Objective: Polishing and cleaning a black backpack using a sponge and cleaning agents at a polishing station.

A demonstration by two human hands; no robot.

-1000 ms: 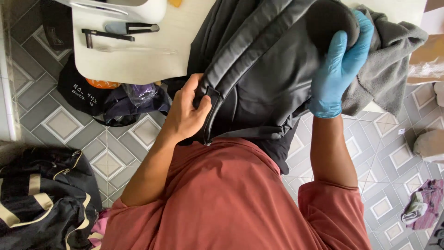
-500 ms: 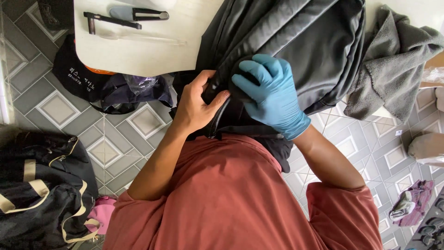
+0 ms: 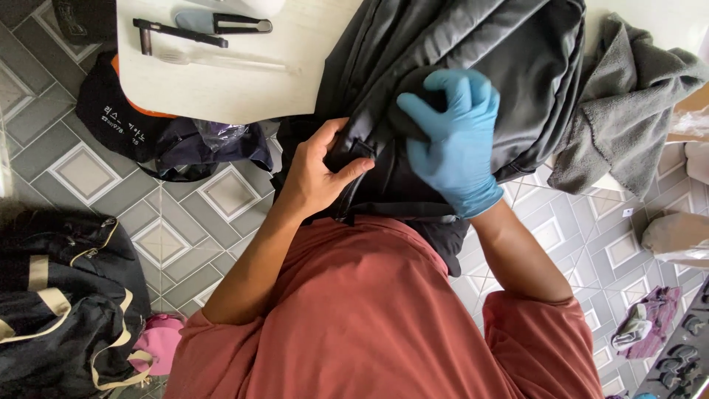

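A dark grey backpack (image 3: 487, 52) lies over the near edge of a white table (image 3: 221, 85) and hangs toward my lap. My left hand (image 3: 317, 174), bare, grips the bag's lower edge next to a black strap buckle (image 3: 360, 148). My right hand (image 3: 454, 144) wears a blue glove and presses flat on the bag's front panel with fingers spread, just right of the left hand. A grey cloth (image 3: 628, 103) lies on the table's right side, partly under the bag.
Black hand tools (image 3: 199, 28) and a clear tube lie on the table's far left. On the tiled floor are a black bag with orange trim (image 3: 125, 118), a black duffel with tan straps (image 3: 59, 303), a pink item (image 3: 159, 343) and bagged things at right (image 3: 676, 236).
My gloved right hand came down from the bag's upper right to its lower front, beside my left hand. The left hand kept its grip. The view shifted slightly.
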